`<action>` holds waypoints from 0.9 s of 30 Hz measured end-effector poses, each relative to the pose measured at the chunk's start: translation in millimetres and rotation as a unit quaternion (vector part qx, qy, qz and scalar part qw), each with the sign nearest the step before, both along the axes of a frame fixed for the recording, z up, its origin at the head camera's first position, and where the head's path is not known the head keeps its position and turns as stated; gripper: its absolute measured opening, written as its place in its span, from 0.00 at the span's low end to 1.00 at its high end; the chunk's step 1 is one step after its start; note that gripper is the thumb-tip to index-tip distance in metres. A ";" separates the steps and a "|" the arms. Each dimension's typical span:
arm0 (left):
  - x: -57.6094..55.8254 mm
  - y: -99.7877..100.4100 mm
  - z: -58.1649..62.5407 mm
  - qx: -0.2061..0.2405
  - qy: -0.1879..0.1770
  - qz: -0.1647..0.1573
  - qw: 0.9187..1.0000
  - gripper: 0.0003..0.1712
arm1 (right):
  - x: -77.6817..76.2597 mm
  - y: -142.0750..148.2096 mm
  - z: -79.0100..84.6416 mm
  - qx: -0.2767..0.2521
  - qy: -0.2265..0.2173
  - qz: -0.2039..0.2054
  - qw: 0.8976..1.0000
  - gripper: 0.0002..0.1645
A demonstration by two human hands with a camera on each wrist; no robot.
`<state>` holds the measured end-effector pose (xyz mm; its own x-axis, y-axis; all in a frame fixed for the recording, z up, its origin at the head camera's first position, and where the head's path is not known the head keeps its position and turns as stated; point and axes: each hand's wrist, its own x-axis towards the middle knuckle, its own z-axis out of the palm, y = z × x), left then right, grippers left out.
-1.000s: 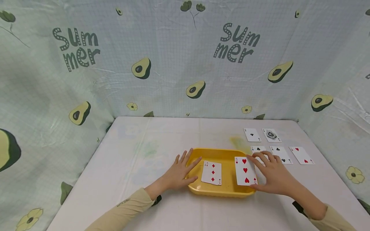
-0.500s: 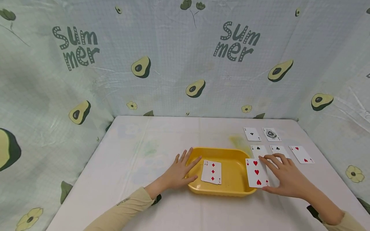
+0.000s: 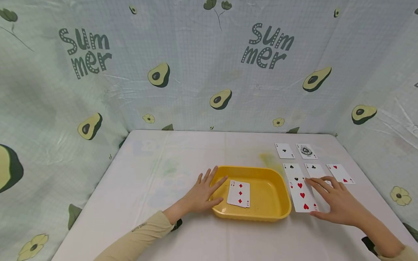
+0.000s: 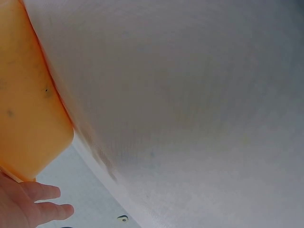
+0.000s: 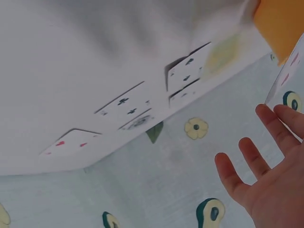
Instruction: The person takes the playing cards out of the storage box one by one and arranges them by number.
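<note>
My right hand pinches a three of hearts card by its right edge, between thumb and fingertips. In the head view that card overlaps the lower part of a two of spades. The right wrist view catches the held card above the table, with the other fingers spread. My left hand, fingers splayed, rests on the left rim of a yellow plastic tray. Inside the tray lies a small stack of cards, a three of diamonds on top.
Right of the tray lie a two of clubs, partly behind my right fingers, and a two of hearts. Farther back are an ace of clubs and an ace of spades. A patterned cloth hangs behind the table.
My right hand has carried the three of hearts rightward from over the tray to beyond its right rim, uncovering the three of diamonds' neighbouring tray floor. My left hand stays on the tray rim.
</note>
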<state>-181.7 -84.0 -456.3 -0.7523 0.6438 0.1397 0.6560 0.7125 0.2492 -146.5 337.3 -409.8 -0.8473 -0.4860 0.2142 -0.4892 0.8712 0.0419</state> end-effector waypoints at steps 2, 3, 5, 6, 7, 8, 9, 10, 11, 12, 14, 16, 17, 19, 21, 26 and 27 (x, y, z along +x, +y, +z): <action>-0.3 0.0 -0.1 0.002 0.001 0.001 1.000 0.38 | 0.7 2.8 -1.7 0.001 -0.010 -0.010 1.000 0.56; -0.5 -0.1 -0.3 0.001 0.001 0.001 1.000 0.38 | 1.1 4.0 -2.5 0.001 -0.015 -0.015 1.000 0.56; -0.7 -0.2 -0.7 0.000 0.000 0.002 1.000 0.38 | 1.8 6.6 -4.2 0.002 -0.027 -0.023 0.999 0.56; -0.9 -0.3 -0.9 0.001 -0.001 0.002 1.000 0.38 | 2.1 7.8 -5.4 0.002 -0.030 -0.026 0.999 0.56; -1.0 -0.3 -0.9 0.002 -0.002 0.002 1.000 0.38 | 2.2 9.1 -6.6 0.002 -0.032 -0.027 0.999 0.56; -1.2 -0.3 -1.0 0.002 -0.002 0.001 1.000 0.38 | 2.1 10.6 -8.0 0.002 -0.033 -0.026 0.999 0.56; -1.4 -0.4 -1.0 0.001 -0.003 0.001 1.000 0.38 | 1.9 12.1 -9.5 0.002 -0.031 -0.023 0.999 0.56; -1.5 -0.4 -0.9 0.002 -0.004 0.001 1.000 0.38 | 1.6 13.6 -11.1 0.002 -0.030 -0.019 0.999 0.56; -1.6 -0.4 -0.8 0.002 -0.004 0.001 1.000 0.38 | 1.4 15.1 -12.5 0.003 -0.027 -0.016 1.000 0.56; -1.8 -0.4 -0.7 0.002 -0.003 0.000 1.000 0.38 | 1.2 16.4 -14.0 0.003 -0.024 -0.012 1.000 0.56; -1.8 -0.6 -0.8 0.002 -0.002 0.000 1.000 0.38 | 0.8 18.9 -16.5 0.004 -0.020 -0.007 1.000 0.56; -1.6 -0.9 -0.7 0.001 -0.001 -0.001 1.000 0.38 | 0.6 20.9 -18.6 0.005 -0.024 -0.006 1.000 0.56; -1.6 -1.0 -0.6 0.001 0.001 -0.001 1.000 0.38 | 0.5 21.9 -19.6 0.006 -0.026 -0.008 1.000 0.56; -1.5 -1.1 -0.5 0.001 0.001 -0.001 1.000 0.38 | 0.2 23.7 -21.9 0.007 -0.034 -0.010 0.999 0.55; -1.3 -1.1 -0.2 0.002 0.001 -0.001 1.000 0.38 | -0.6 25.5 -24.9 0.007 -0.042 -0.013 0.999 0.55; -1.0 -1.0 0.2 0.002 -0.008 -0.001 1.000 0.38 | -2.5 29.7 -32.3 0.017 -0.055 -0.017 0.998 0.54; -0.9 -1.0 0.3 0.003 -0.009 -0.001 1.000 0.37 | -2.9 30.6 -33.5 0.019 -0.057 -0.018 0.998 0.54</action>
